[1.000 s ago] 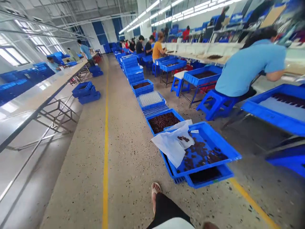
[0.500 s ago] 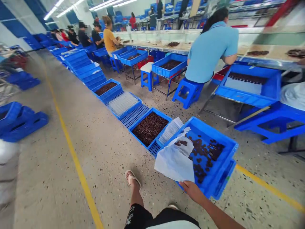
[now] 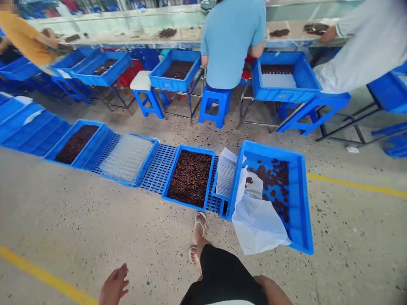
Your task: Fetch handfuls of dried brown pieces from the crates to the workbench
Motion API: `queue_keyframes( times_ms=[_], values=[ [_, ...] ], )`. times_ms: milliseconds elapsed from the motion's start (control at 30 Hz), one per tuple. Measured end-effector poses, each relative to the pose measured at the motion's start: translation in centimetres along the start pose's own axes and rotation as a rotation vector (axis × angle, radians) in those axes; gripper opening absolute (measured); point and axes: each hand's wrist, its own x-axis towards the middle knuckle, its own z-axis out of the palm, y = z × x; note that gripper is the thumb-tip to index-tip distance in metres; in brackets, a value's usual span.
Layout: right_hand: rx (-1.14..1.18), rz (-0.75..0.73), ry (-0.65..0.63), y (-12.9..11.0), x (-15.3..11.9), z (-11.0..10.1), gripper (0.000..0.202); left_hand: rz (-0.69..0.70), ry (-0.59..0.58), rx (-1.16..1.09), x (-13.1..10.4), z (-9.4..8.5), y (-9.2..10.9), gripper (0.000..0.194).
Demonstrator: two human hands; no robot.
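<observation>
floor (image 3: 95, 228): row of blue crates along it | nearest crate (image 3: 299, 203): scattered dark pieces, white sheet (image 3: 257, 224) over its near edge | left hand (image 3: 113, 288): released, fingers spread, holds nothing | right hand (image 3: 270, 288): against thigh; grip unreadable

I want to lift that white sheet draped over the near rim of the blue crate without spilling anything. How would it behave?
The white sheet looks thin and floppy: it sags and creases over the blue crate rim. Probably light, so it may flutter. A few dark pieces seem to rest on its upper part and could slide off.
</observation>
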Motion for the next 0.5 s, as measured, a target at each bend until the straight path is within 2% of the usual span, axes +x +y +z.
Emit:
queue_keyframes(
  times_ms=[67, 133, 200, 333, 433, 500],
  values=[
    [0.013, 0.021, 0.007, -2.5, 2.6, 0.0, 0.021, 0.024, -0.098, -0.048, 3.2, 2.5, 3.7, 0.029],
    [0.032, 0.009, 0.007, -5.7, 6.7, 0.0, 0.028, 0.038, -0.202, -0.094, 5.4, 6.5, 6.8, 0.032],
    [0.058, -0.029, 0.013, -9.3, 12.3, 0.5, 0.033, 0.029, -0.313, -0.148, 7.4, 10.9, 9.3, 0.036],
    [0.079, -0.07, 0.068, -15.9, 26.9, 3.8, 0.027, -0.026, -0.496, -0.211, 13.4, 19.1, 13.7, 0.047],
    [0.059, -0.023, 0.111, -18.4, 39.3, 6.7, 0.031, -0.062, -0.592, -0.221, 19.6, 24.6, 16.7, 0.058],
    [0.041, 0.006, 0.155, -19.2, 47.2, 7.5, 0.033, -0.073, -0.646, -0.234, 23.6, 27.8, 18.6, 0.059]
  ],
)
